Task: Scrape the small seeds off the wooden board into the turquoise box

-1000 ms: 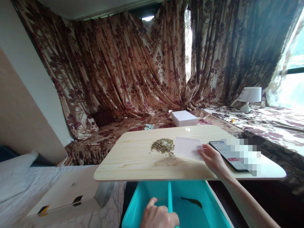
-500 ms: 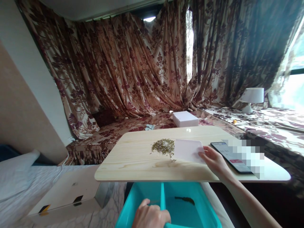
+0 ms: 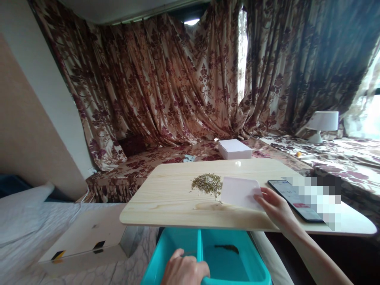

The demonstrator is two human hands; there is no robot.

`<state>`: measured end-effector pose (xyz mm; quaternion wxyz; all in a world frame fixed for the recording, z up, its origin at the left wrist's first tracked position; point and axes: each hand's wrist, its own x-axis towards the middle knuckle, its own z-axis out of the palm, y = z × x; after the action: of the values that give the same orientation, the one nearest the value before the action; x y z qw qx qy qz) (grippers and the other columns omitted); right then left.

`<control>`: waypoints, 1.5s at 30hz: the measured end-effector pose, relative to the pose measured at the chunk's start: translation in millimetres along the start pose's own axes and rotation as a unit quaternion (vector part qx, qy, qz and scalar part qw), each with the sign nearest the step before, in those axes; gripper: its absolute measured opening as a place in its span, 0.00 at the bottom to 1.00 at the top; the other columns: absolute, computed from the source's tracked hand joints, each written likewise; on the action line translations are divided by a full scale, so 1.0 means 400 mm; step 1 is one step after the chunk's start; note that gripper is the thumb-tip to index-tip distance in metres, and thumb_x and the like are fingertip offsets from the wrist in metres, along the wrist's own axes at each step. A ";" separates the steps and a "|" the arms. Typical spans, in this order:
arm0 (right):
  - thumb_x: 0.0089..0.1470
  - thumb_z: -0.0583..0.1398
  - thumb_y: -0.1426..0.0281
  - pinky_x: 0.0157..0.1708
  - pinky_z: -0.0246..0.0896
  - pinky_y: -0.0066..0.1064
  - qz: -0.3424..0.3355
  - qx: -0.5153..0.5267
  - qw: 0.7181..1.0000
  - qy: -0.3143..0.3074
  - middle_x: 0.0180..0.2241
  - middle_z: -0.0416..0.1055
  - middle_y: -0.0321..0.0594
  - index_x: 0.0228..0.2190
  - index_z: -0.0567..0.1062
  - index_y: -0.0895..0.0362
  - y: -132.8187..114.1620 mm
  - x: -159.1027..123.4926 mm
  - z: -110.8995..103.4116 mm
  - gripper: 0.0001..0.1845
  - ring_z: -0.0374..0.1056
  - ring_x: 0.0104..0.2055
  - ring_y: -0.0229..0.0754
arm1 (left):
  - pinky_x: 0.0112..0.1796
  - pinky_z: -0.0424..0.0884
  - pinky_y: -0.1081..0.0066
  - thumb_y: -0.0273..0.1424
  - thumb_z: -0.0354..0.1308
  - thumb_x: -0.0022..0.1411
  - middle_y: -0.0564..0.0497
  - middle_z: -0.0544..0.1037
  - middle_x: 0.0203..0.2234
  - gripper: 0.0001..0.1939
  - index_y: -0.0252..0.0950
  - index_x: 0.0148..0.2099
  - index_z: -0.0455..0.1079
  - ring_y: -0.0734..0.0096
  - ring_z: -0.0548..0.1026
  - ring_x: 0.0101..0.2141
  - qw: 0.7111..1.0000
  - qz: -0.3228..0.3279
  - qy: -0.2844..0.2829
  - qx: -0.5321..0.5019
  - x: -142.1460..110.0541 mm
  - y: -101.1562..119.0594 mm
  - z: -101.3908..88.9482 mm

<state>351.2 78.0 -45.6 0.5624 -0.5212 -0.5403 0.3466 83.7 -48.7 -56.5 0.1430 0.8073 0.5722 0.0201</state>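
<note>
My right hand [image 3: 274, 204] pinches the right edge of a thin pale scraper sheet [image 3: 240, 192], held low over the wooden tabletop. The sheet's left edge is right beside a loose heap of small greenish-brown grains [image 3: 207, 184], with a few strays around it. Below the table, my left hand [image 3: 186, 269] is closed over the near rim of a turquoise divided bin [image 3: 237, 281], by the divider; its fingertips are partly hidden. Inside the right compartment lies a dark strip of the grains [image 3: 228, 248].
A phone [image 3: 293, 200], partly pixelated, lies on the folding table [image 3: 166, 206] right of my hand. Behind the table are a white box [image 3: 234, 148] and a lamp [image 3: 325, 120]. A large pale carton [image 3: 86, 233] sits on the bed at left.
The view has turned slightly, shifting the tabletop things a little rightward. The bin and my left hand appear slightly further left. Both grips look the same, and the sheet stays beside the heap.
</note>
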 end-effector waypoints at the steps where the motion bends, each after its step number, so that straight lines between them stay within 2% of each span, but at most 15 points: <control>1: 0.36 0.63 0.61 0.31 0.67 0.35 0.005 0.001 1.000 0.003 0.26 0.77 0.41 0.29 0.73 0.55 -0.001 0.000 0.001 0.15 0.73 0.28 0.47 | 0.47 0.59 0.63 0.39 0.55 0.57 0.51 0.77 0.28 0.09 0.46 0.37 0.75 0.62 0.73 0.33 1.000 -0.001 0.001 -0.003 -0.003 0.002 -0.002; 9: 0.37 0.63 0.62 0.32 0.65 0.34 0.017 -0.020 1.000 0.010 0.26 0.78 0.41 0.29 0.74 0.55 0.002 -0.010 0.001 0.14 0.73 0.31 0.48 | 0.49 0.57 0.60 0.38 0.63 0.50 0.50 0.77 0.31 0.11 0.44 0.38 0.75 0.60 0.73 0.36 0.999 -0.022 -0.023 -0.016 -0.004 0.010 -0.018; 19: 0.36 0.63 0.62 0.30 0.65 0.33 0.016 -0.010 1.000 0.003 0.26 0.77 0.42 0.28 0.74 0.56 0.002 -0.008 0.015 0.14 0.73 0.30 0.47 | 0.50 0.56 0.60 0.38 0.62 0.51 0.51 0.77 0.32 0.09 0.44 0.37 0.75 0.61 0.73 0.38 0.999 -0.031 -0.019 -0.018 -0.009 0.019 -0.019; 29: 0.35 0.64 0.61 0.32 0.65 0.32 0.026 -0.024 0.999 0.018 0.26 0.78 0.41 0.29 0.75 0.55 0.016 -0.017 -0.007 0.16 0.73 0.31 0.48 | 0.52 0.52 0.58 0.39 0.63 0.50 0.49 0.76 0.33 0.11 0.41 0.37 0.74 0.59 0.71 0.40 0.997 -0.048 -0.016 -0.051 -0.017 0.026 -0.023; 35: 0.33 0.65 0.59 0.32 0.66 0.33 0.030 0.009 1.000 0.004 0.28 0.78 0.43 0.29 0.75 0.57 0.008 -0.024 0.000 0.19 0.73 0.31 0.48 | 0.52 0.53 0.57 0.39 0.63 0.51 0.49 0.76 0.33 0.11 0.41 0.37 0.75 0.59 0.71 0.40 0.998 -0.047 -0.018 -0.045 -0.014 0.023 -0.020; 41: 0.32 0.66 0.60 0.31 0.66 0.33 0.036 0.007 0.999 0.018 0.26 0.77 0.42 0.28 0.75 0.56 -0.011 -0.033 0.000 0.18 0.73 0.30 0.48 | 0.51 0.54 0.58 0.39 0.64 0.50 0.49 0.76 0.34 0.12 0.42 0.38 0.75 0.58 0.72 0.41 0.998 -0.045 -0.023 -0.039 -0.013 0.022 -0.025; 45: 0.34 0.65 0.60 0.31 0.66 0.32 0.035 0.012 0.999 0.011 0.27 0.78 0.43 0.29 0.75 0.56 -0.012 -0.036 0.005 0.18 0.73 0.31 0.48 | 0.50 0.57 0.59 0.37 0.64 0.51 0.50 0.77 0.32 0.10 0.43 0.37 0.75 0.59 0.73 0.38 0.999 -0.031 -0.020 -0.022 -0.008 0.020 -0.025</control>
<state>346.1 63.5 -44.6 0.5619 -0.5368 -0.5114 0.3670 88.1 -52.2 -44.5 0.1724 0.7864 0.5931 0.0123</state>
